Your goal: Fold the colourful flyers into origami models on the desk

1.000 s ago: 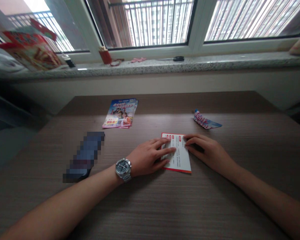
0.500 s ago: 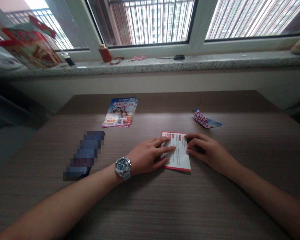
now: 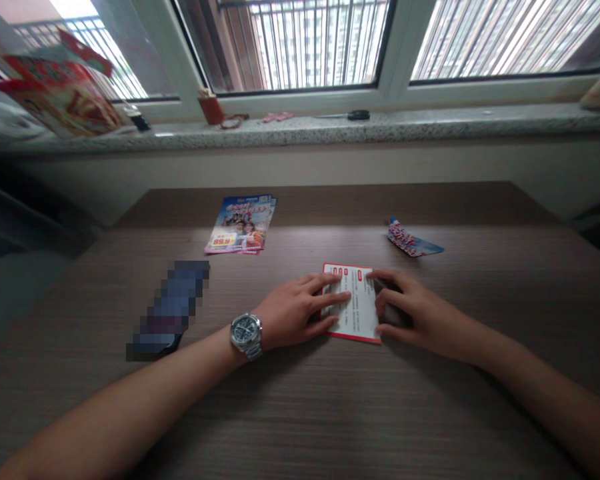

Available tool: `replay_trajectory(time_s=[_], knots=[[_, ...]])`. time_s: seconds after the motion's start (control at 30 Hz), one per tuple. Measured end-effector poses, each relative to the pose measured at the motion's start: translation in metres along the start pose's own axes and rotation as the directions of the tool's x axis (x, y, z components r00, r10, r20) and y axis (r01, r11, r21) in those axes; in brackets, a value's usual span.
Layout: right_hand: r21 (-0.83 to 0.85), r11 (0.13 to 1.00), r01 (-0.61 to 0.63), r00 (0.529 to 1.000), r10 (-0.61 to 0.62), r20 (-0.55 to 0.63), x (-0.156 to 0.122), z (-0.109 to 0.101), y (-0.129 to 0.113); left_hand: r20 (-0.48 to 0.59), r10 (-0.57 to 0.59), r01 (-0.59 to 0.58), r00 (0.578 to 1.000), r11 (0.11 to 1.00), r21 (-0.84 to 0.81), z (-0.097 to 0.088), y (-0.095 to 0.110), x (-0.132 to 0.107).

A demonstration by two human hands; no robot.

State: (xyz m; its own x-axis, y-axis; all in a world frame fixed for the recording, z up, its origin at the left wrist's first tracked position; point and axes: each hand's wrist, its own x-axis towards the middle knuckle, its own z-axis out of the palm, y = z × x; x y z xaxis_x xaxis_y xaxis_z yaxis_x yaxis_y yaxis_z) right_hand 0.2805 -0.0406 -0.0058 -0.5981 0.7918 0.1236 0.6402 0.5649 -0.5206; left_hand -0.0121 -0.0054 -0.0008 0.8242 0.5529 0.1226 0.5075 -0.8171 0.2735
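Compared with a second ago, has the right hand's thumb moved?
Yes: judged against the far edge of the table, the thumb of the right hand has shifted nearer the camera, along the paper's right side.

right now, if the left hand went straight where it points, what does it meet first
Across the white leaflet it touches, the left hand would likely meet the right hand first; height unclear.

We get a dim room, lit from beyond the pale-framed glass windows [image 3: 320, 47], where daylight bleaches the view nearly white. A soft glare band crosses the brown wood-grain tabletop [image 3: 330, 230] — nearer us it is darker, with diffuse shadow beneath the bare right hand [image 3: 425, 313]. We see stretched edges, softened small print on the white, red-edged paper card [image 3: 356, 313], and coarse pixel blocks over the dark-blue oblong [image 3: 170, 310].
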Motion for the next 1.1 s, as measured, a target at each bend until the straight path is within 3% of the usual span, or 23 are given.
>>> replay_trajectory(time_s=[0.4, 0.5, 0.7, 1.1], knots=[[0.003, 1.0, -0.008, 0.999, 0.007, 0.05, -0.002, -0.004, -0.003, 0.016, -0.009, 0.009, 1.0, 1.0, -0.002, -0.001, 0.0, 0.0], [0.041, 0.999, 0.013, 1.0, -0.013, -0.001, 0.001, -0.005, 0.002, 0.01, -0.003, 0.003, 1.0, 1.0, -0.008, -0.002, 0.0, 0.0], [0.028, 1.0, -0.001, 0.977, 0.007, -0.213, 0.011, 0.003, 0.011, 0.001, 0.002, -0.001, 1.0, 1.0, -0.014, -0.001, -0.001, 0.0], [-0.022, 0.999, -0.043, 0.954, 0.034, -0.297, 0.022, 0.007, 0.012, -0.005, 0.013, -0.013, 1.0, 1.0, -0.011, 0.0, -0.002, -0.001]])
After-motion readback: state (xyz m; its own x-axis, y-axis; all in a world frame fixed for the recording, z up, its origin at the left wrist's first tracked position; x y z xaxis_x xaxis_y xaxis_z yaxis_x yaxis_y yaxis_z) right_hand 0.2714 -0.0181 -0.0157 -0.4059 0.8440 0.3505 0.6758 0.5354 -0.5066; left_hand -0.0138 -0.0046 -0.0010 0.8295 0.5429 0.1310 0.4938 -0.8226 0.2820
